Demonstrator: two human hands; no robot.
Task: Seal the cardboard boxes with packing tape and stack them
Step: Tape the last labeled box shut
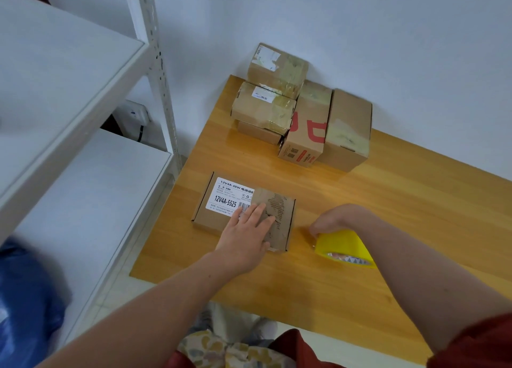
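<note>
My left hand (247, 233) lies flat, fingers straight, pressing on the flat box (243, 209) under it. My right hand (333, 219) is curled on the yellow tape roll (345, 247) just right of it. Taped boxes (299, 110) stacked well beyond both hands.

flat labelled box (214, 218), yellow tape (341, 243), stacked boxes (277, 101)

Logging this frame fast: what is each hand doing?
Left hand: open, pressing the flat box.
Right hand: holding the yellow tape roll.
</note>
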